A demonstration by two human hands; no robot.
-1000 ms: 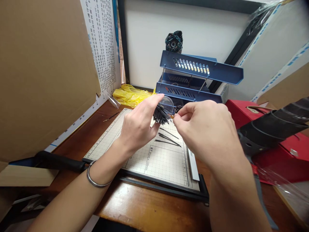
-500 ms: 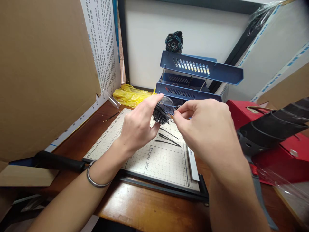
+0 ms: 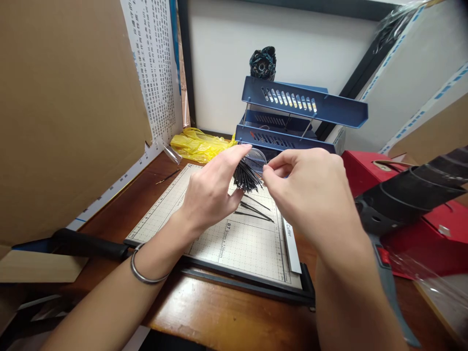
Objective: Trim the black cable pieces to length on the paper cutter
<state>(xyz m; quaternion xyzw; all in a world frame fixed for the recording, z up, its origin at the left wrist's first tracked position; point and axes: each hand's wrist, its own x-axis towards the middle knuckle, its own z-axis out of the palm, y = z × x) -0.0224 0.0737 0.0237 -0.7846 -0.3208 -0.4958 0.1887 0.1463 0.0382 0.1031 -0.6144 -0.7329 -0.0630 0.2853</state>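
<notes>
My left hand (image 3: 210,190) is closed around a bundle of thin black sticks (image 3: 245,176), their ends fanned out toward my right hand. My right hand (image 3: 310,192) pinches thumb and forefinger at the bundle's tip, close to a small clear round lid or dish (image 3: 256,158); what it pinches is too thin to make out. Both hands hover over a paper cutter board (image 3: 219,234) with a printed grid. A few loose black sticks (image 3: 256,209) lie on that board under my hands.
The cutter's black blade arm (image 3: 413,192) is raised at the right. Behind stand a blue stacked letter tray (image 3: 303,107), a yellow plastic bag (image 3: 199,144) and a red box (image 3: 427,229). Cardboard (image 3: 66,112) walls the left side.
My right hand has shifted slightly up and left, nearer the bundle's tip. The left hand tilted the bundle a little; the loose sticks on the board have not moved.
</notes>
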